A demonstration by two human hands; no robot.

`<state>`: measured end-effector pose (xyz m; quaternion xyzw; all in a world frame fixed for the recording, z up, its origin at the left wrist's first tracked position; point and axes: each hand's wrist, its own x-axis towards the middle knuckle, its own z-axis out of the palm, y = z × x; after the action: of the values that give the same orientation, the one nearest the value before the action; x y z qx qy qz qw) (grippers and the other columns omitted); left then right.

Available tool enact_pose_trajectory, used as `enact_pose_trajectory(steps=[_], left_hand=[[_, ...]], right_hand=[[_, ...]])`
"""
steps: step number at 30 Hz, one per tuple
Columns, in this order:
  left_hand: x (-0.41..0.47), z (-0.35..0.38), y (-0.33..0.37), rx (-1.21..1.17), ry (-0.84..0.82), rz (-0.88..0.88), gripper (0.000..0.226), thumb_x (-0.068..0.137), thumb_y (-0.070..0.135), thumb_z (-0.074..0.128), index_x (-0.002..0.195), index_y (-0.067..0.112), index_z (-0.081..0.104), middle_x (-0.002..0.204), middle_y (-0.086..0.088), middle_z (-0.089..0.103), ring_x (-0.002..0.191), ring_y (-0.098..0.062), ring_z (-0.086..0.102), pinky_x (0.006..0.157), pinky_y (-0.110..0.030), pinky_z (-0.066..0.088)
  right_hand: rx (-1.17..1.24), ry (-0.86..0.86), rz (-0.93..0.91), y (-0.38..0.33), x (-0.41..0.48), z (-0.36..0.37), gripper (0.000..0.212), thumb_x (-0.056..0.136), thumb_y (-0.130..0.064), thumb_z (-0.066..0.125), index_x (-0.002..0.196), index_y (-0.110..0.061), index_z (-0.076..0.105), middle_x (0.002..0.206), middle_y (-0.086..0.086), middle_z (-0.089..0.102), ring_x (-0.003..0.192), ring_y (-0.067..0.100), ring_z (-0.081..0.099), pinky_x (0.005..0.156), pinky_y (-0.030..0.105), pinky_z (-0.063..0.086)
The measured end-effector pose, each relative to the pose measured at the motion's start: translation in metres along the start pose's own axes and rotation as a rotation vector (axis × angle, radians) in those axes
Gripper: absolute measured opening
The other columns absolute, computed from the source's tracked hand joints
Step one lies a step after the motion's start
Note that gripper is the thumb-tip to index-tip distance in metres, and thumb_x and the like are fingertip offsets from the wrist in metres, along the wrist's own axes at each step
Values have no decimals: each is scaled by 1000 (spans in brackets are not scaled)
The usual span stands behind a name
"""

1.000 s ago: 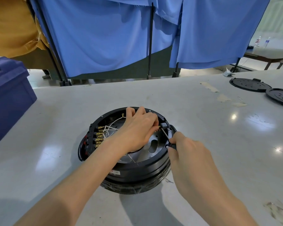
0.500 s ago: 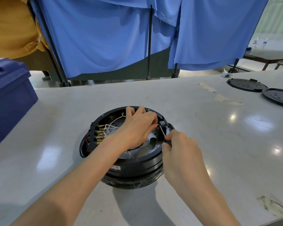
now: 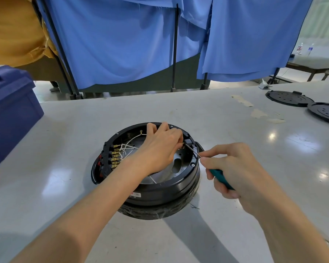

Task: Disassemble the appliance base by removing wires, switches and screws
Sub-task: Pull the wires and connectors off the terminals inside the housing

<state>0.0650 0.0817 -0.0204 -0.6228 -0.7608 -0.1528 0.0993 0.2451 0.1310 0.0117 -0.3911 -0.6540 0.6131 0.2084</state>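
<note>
The round black appliance base (image 3: 160, 194) lies open side up on the grey table (image 3: 65, 130). Inside it, white wires (image 3: 127, 147) run to a row of brass terminals (image 3: 115, 156) on the left wall. My left hand (image 3: 160, 147) reaches into the base, its fingers curled round a brass wire terminal beside the small black switch (image 3: 188, 141) at the right wall; the fingertips are partly hidden. My right hand (image 3: 235, 168), just outside the right rim, grips a teal-handled screwdriver (image 3: 219, 175) whose thin shaft points up-left to the switch. A screw (image 3: 192, 164) sits on the rim.
A dark blue bin (image 3: 8, 114) stands at the left edge of the table. Two black round lids (image 3: 289, 98) (image 3: 325, 112) lie at the far right, with tape patches (image 3: 258, 112) near them. Blue curtains (image 3: 122, 44) on black poles hang behind the table.
My right hand has drawn back to the right, off the rim, so the teal handle now shows. The shaft still points at the switch. My left hand has stayed in place.
</note>
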Motion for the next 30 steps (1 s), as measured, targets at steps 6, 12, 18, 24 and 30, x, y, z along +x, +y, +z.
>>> enact_pose_trajectory(steps=[6,12,18,24,30], left_hand=[[1,2,0,58,28,3,5,98,22,44,93,24,43,89,9,41,89,-11,27,86,-35,21],[4,2,2,141,48,2,3,92,20,51,95,19,50,90,7,49,95,-15,37,84,-34,22],[3,-2,6,285,71,-6,8,91,24,49,94,19,55,87,4,57,89,-16,37,76,-35,15],[7,-5,8,333,43,65,14,79,15,52,77,19,39,72,6,40,96,-19,41,78,-36,15],[8,-2,5,118,82,-36,9,73,7,55,79,13,60,73,4,44,72,-12,9,71,-30,12]], right_hand=[[63,-77,18,0,4,-7,7,89,1,61,95,3,65,57,13,48,29,17,29,36,11,20],[100,-53,-102,3,4,-17,4,86,-12,68,90,-10,71,54,7,50,31,15,27,37,12,20],[-73,108,-184,-2,54,13,27,72,-11,82,92,-10,65,49,-2,50,31,9,32,33,17,23],[-213,58,-195,6,80,19,27,63,-2,75,87,-10,67,61,2,51,33,5,37,32,14,26],[-55,47,-155,11,81,21,22,67,5,70,85,-8,65,54,1,53,27,5,34,34,12,23]])
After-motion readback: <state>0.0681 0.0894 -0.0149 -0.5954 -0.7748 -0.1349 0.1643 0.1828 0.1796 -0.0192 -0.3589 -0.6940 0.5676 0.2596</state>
